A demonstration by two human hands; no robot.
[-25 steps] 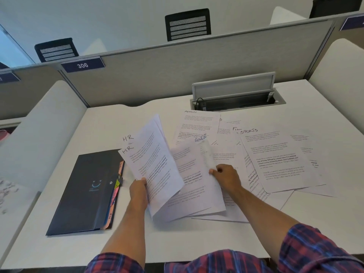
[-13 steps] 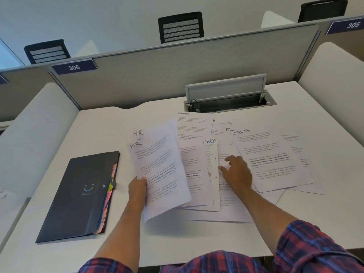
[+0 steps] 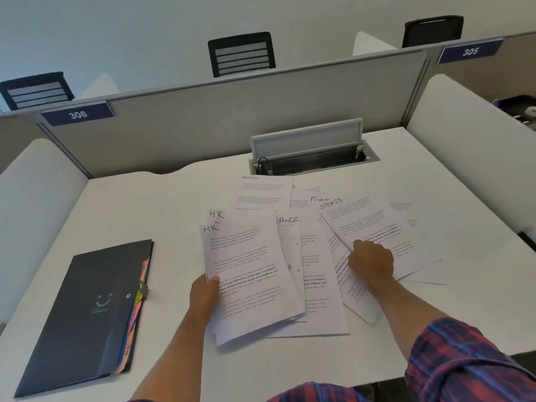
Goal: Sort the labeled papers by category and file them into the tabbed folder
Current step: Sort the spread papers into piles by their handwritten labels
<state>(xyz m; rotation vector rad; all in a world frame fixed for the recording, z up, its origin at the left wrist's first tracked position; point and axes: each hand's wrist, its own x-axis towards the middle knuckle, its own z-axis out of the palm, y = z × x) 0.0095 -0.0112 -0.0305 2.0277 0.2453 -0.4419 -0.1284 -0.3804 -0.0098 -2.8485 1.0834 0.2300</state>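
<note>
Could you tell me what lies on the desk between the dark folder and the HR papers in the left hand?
Nothing: the head view shows only bare white desk between the folder and HR papers.

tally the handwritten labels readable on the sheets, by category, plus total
HR: 2, both in the stack the left hand grips
ADMIN: 1
SPORTS: 1, on the sheet the right hand touches
FINANCE, partly covered: 2
Total: 6 readable; other sheets' labels are hidden.

The HR sheets (image 3: 246,265) lie mid-surface (image 3: 145,204). Left of them lies the tabbed folder (image 3: 84,317); behind them the ADMIN sheet (image 3: 264,191); right of them, overlapping papers topped by the SPORTS sheet (image 3: 374,224).
</note>
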